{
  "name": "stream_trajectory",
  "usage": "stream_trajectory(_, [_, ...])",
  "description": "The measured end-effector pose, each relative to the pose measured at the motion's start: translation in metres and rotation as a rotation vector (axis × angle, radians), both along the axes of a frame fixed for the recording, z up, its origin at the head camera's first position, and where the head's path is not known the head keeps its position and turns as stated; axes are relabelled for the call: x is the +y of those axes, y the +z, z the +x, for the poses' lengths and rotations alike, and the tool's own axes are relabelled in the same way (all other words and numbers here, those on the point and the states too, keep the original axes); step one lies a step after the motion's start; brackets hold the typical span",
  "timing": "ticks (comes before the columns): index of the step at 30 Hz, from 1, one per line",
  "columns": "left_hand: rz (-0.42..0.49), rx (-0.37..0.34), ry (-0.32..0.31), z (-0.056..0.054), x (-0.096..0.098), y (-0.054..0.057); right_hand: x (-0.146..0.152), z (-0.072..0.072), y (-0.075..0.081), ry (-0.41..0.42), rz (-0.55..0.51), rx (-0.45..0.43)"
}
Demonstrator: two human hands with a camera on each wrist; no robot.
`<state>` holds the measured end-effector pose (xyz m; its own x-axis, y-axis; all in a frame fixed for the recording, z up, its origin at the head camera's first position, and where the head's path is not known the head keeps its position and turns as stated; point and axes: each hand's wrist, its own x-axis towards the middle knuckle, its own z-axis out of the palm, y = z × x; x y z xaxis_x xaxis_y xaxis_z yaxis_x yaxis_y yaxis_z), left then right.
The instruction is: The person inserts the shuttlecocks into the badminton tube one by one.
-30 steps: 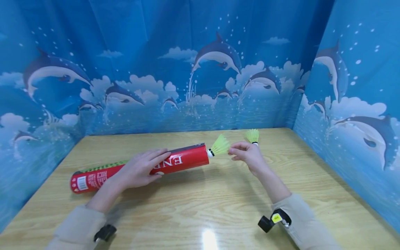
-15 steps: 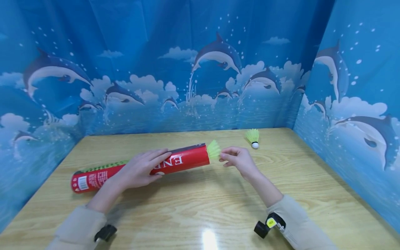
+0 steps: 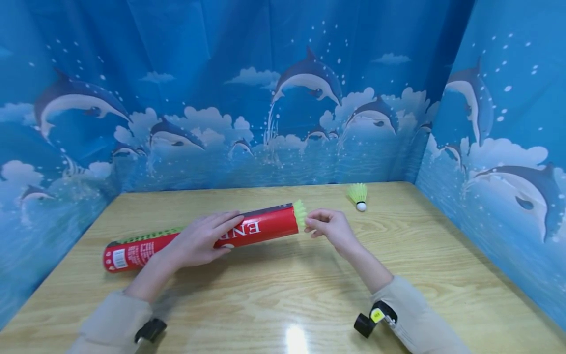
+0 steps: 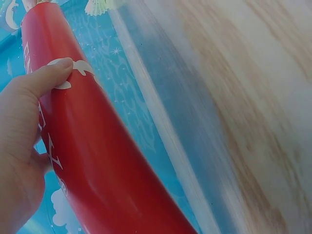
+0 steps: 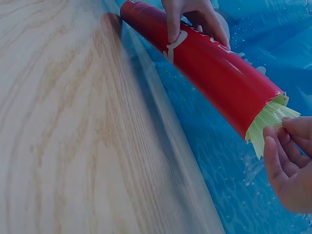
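My left hand grips a long red shuttlecock tube around its middle. The tube slants, its right mouth raised off the table and its left end low, with a green strip along its upper side. A yellow-green shuttlecock sits mostly inside that mouth, only its feather skirt showing. With thumb and fingertips, my right hand pinches the skirt's edge. The right wrist view shows the skirt sticking out of the tube towards my fingers. In the left wrist view my thumb lies across the tube.
Another yellow-green shuttlecock lies on the wooden table at the back right, its white cork towards me. Blue dolphin-print curtains stand behind the table and along its right side.
My right hand has moved left, pushing the shuttlecock cork-first into the tube until only its skirt end shows. The left hand and tube have stayed almost still.
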<state>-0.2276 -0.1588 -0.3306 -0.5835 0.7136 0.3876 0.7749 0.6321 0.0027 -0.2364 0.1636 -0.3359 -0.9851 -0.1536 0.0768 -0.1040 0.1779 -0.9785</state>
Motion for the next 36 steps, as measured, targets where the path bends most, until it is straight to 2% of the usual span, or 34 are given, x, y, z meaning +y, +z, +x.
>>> stream_trajectory(14, [0.018, -0.012, 0.012, 0.000, 0.001, -0.001, -0.006, -0.001, -0.002, -0.108, 0.062, 0.108])
stream_trajectory(36, [0.023, 0.011, 0.004, 0.000, 0.003, 0.000, -0.012, -0.001, -0.006, -0.109, 0.048, 0.141])
